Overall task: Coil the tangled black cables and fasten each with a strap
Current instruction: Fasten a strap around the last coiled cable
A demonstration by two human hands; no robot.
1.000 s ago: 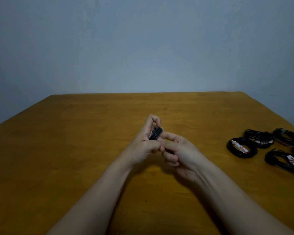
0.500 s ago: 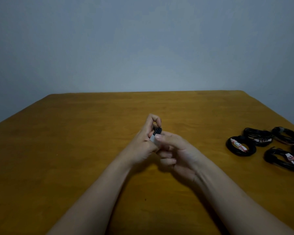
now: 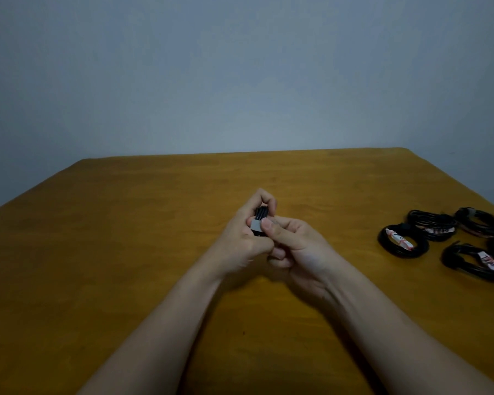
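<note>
Above the middle of the wooden table (image 3: 126, 252), my left hand (image 3: 244, 238) grips a small black cable coil (image 3: 261, 213), fingers curled over its top. A pale strap (image 3: 256, 227) lies across the coil. My right hand (image 3: 294, 246) pinches the strap against the coil with its thumb, fingers curled underneath. Most of the coil is hidden between the two hands.
Several coiled black cables with white and red straps lie at the table's right edge, the nearest ones being a round coil (image 3: 401, 242) and a coil with a lettered strap (image 3: 474, 262). A plain grey wall rises behind the table.
The pale strap has come into view across the coil, and my right thumb has moved up over it. Both hands stay in the same spot.
</note>
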